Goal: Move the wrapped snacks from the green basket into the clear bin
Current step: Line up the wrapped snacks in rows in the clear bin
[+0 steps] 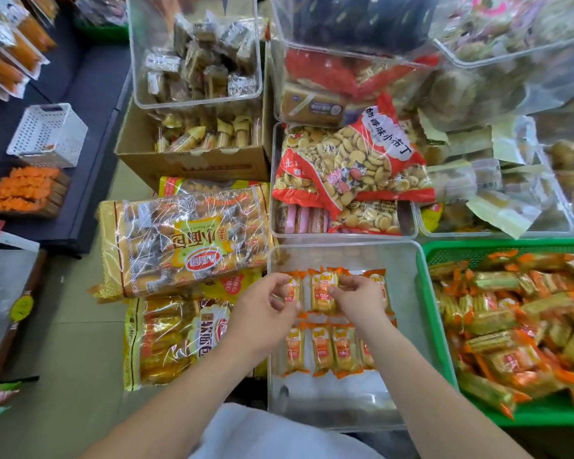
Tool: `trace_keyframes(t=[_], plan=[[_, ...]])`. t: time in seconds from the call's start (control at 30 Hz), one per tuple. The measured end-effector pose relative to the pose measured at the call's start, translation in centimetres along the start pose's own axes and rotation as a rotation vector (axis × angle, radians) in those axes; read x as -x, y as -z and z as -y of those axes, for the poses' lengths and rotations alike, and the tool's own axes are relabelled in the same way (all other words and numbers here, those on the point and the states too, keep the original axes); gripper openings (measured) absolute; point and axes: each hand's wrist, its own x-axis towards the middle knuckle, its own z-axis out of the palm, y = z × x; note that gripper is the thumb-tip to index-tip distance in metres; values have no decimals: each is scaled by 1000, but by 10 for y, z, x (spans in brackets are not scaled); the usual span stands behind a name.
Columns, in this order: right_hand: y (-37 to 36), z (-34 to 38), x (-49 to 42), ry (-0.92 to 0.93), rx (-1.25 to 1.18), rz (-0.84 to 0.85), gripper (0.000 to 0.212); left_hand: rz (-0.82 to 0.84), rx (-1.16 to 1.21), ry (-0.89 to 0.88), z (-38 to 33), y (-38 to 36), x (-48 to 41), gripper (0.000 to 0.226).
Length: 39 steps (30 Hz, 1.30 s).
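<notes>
The green basket (511,244), off to the right of the right hand (358,296), is heaped with wrapped snacks (497,319), so the job looks far from done. Both hands are down inside the clear bin (338,256), where a near row (322,352) lies flat just behind the wrists. The step in hand appears to be squaring up the far row: the left hand (265,306) pinches the end packet (292,288) with curled fingers, and the right hand's fingertips nip the middle packet (323,293) beside it. Next, probably, let go and reach right for more.
</notes>
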Motion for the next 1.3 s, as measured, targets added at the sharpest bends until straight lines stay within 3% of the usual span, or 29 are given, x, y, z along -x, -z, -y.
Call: trace_keyframes(t=[0.17, 0.37, 0.73, 1.0, 1.17, 1.3], plan=[[-15, 0, -18, 49, 195, 4, 34, -19, 82, 11, 1, -3, 3, 42], [-21, 0, -16, 69, 260, -10, 26, -58, 164, 5, 3, -2, 6, 38], [-13, 9, 4, 163, 352, 8, 22, -78, 63, 8, 7, -4, 3, 36], [53, 19, 56, 334, 655, 153, 34, -10, 46, -43, -2, -33, 11, 30], [118, 20, 84, 393, 799, 101, 42, 59, 31, -93, -22, -76, 11, 30], [191, 1, 97, 368, 750, -27, 42, 188, -34, -251, -56, -133, 10, 27]])
